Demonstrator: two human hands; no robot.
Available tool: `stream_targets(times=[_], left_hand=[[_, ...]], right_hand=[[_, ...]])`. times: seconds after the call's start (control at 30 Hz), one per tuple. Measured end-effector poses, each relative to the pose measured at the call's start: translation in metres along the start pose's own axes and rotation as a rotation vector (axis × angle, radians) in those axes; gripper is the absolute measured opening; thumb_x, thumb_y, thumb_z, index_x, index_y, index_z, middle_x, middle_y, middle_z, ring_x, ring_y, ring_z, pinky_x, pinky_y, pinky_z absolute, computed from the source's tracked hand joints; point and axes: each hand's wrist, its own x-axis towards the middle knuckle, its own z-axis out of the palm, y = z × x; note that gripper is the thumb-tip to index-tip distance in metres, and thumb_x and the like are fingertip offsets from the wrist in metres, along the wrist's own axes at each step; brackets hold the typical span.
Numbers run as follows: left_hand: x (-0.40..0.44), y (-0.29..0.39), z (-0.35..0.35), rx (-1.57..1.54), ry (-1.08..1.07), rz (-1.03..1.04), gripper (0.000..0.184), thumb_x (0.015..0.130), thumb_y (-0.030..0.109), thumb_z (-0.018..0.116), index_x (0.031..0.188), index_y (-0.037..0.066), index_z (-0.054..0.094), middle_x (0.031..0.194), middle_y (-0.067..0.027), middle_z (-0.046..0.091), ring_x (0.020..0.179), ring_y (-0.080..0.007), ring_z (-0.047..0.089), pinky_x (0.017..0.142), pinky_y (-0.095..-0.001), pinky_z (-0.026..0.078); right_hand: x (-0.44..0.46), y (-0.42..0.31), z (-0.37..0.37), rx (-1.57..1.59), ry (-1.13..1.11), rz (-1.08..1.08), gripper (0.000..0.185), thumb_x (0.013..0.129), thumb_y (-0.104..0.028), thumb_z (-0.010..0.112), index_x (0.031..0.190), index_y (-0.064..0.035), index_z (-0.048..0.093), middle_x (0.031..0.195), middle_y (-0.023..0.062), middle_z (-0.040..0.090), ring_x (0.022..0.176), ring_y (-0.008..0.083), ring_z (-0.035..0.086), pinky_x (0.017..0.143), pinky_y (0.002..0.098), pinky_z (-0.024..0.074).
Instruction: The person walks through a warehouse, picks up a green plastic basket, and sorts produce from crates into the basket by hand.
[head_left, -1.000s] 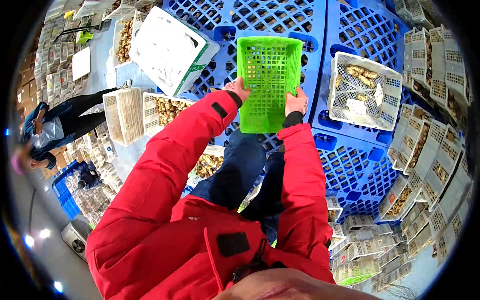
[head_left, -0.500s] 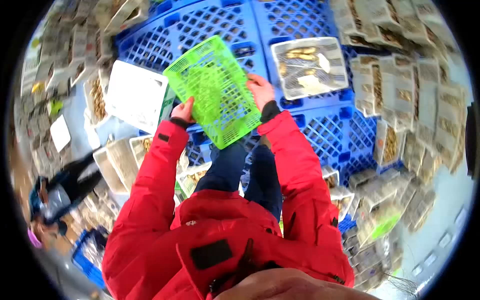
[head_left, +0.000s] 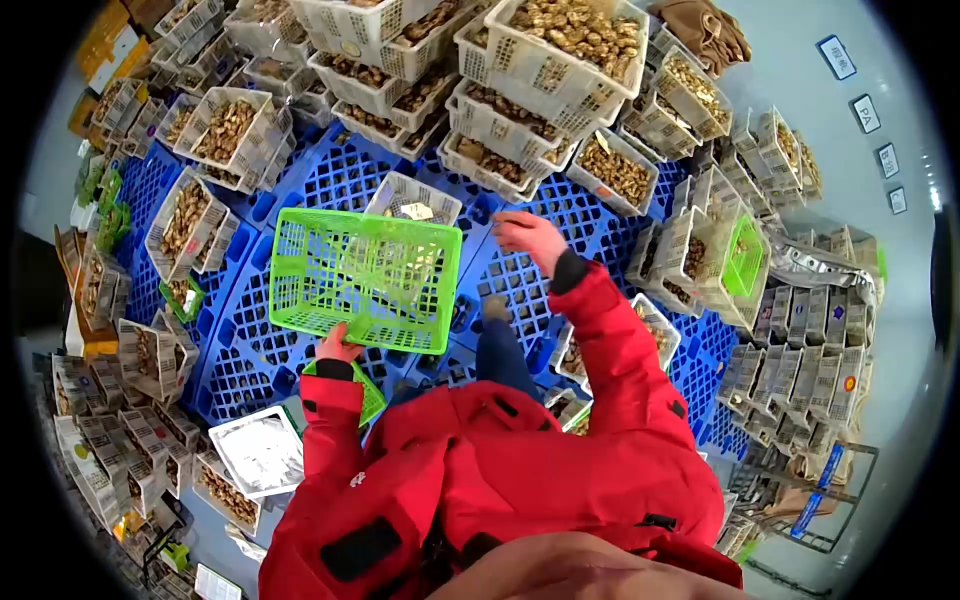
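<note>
A bright green mesh basket (head_left: 365, 278) hangs above the blue pallets, its open side facing up and toward me. My left hand (head_left: 338, 345) grips its near rim, the thumb and fingers on the edge. To the right of the basket, my right hand (head_left: 530, 236) is off it, fingers apart and holding nothing. Behind the green basket stands a white basket (head_left: 415, 197) with a white label, partly covered by it. Another green basket (head_left: 371, 400) shows beside my left sleeve, mostly hidden.
Stacked white baskets (head_left: 567, 62) of brown, root-like produce rise at the back. More stacks (head_left: 697, 257) stand right and left. Blue pallets (head_left: 240, 350) cover the floor. A white foam box (head_left: 258, 452) lies at lower left.
The view has turned toward the stacks. My right hand has let go of the green basket, which my left hand still holds, now tilted sideways. The white basket is now behind it.
</note>
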Motion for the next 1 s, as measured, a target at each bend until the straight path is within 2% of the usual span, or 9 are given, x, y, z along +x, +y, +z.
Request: stream_targets(times=[0.13,0.23,0.27,0.33,0.47,0.63,0.73,0.83,1.0], left_hand=[[-0.006,-0.004,0.121,-0.261,-0.244,-0.088,0.035,0.081,0.020,0.051,0.107,-0.001,0.044,0.102,-0.0201,0.053,0.088,-0.0346,0.055,0.071,-0.0520,0.046],[-0.001,-0.014,0.174,0.075,-0.319,0.155,0.035,0.081,0.021,0.050,0.107,-0.001,0.043,0.101,-0.0205,0.054,0.087,-0.0360,0.056,0.072,-0.0522,0.046],[-0.008,-0.006,0.199,-0.079,-0.171,0.002,0.035,0.081,0.019,0.051,0.107,-0.001,0.043,0.100,-0.0203,0.054,0.086,-0.0375,0.056,0.071,-0.0528,0.046],[0.006,0.002,0.214,0.005,-0.220,0.068,0.036,0.083,0.021,0.046,0.112,0.000,0.039,0.112,-0.0199,0.048,0.102,-0.0353,0.048,0.084,-0.0481,0.040],[0.001,0.027,0.277,-0.010,-0.026,0.164,0.030,0.077,0.014,0.056,0.102,-0.001,0.046,0.095,-0.0183,0.055,0.085,-0.0344,0.056,0.069,-0.0526,0.047],[0.051,0.048,0.294,0.607,-0.040,0.404,0.030,0.076,0.013,0.055,0.098,-0.005,0.048,0.089,-0.0142,0.056,0.076,-0.0284,0.059,0.064,-0.0447,0.051],[0.037,0.069,0.352,0.215,-0.051,0.199,0.030,0.075,0.013,0.056,0.097,-0.006,0.049,0.087,-0.0135,0.057,0.075,-0.0259,0.059,0.061,-0.0408,0.052],[0.043,0.074,0.367,0.358,0.034,0.177,0.028,0.075,0.014,0.057,0.095,-0.004,0.051,0.085,-0.0113,0.057,0.072,-0.0236,0.059,0.060,-0.0383,0.052],[0.059,0.060,0.368,0.308,-0.096,0.182,0.032,0.075,0.020,0.058,0.099,-0.001,0.053,0.088,-0.0093,0.058,0.065,-0.0201,0.059,0.053,-0.0319,0.051]], right_hand=[[-0.001,-0.026,-0.168,0.089,0.280,-0.120,0.031,0.075,-0.010,0.053,0.105,0.0005,0.052,0.085,0.0056,0.060,0.066,0.0101,0.054,0.057,0.0196,0.0410],[0.001,-0.096,-0.235,0.167,0.395,-0.177,0.034,0.075,-0.012,0.052,0.107,-0.0008,0.051,0.085,0.0054,0.060,0.064,0.0087,0.053,0.055,0.0183,0.0403],[0.015,-0.106,-0.269,0.073,0.319,-0.254,0.036,0.075,-0.012,0.053,0.109,-0.0003,0.050,0.086,0.0066,0.059,0.067,0.0098,0.054,0.057,0.0183,0.0411],[0.039,-0.174,-0.270,0.098,0.284,-0.289,0.034,0.076,-0.007,0.050,0.109,0.0008,0.049,0.086,0.0067,0.059,0.072,0.0093,0.055,0.058,0.0177,0.0403],[0.111,-0.228,-0.287,-0.123,0.235,-0.261,0.030,0.078,-0.010,0.051,0.107,0.0003,0.052,0.086,0.0060,0.059,0.071,0.0105,0.056,0.060,0.0191,0.0410],[0.194,-0.258,-0.259,-0.958,0.258,-0.449,0.044,0.076,-0.029,0.054,0.112,-0.0040,0.050,0.098,0.0125,0.058,0.085,0.0205,0.056,0.075,0.0287,0.0433],[0.250,-0.273,-0.235,-1.351,0.267,-0.517,0.046,0.077,-0.035,0.052,0.115,-0.0106,0.047,0.105,0.0118,0.055,0.093,0.0246,0.054,0.081,0.0335,0.0418],[0.281,-0.271,-0.208,-1.873,0.192,-0.415,0.047,0.075,-0.041,0.052,0.108,-0.0084,0.047,0.089,0.0111,0.058,0.088,0.0266,0.054,0.075,0.0370,0.0424],[0.297,-0.253,-0.211,-1.975,0.178,-0.491,0.039,0.074,-0.032,0.054,0.107,-0.0105,0.049,0.085,0.0096,0.058,0.084,0.0243,0.054,0.075,0.0379,0.0375]])
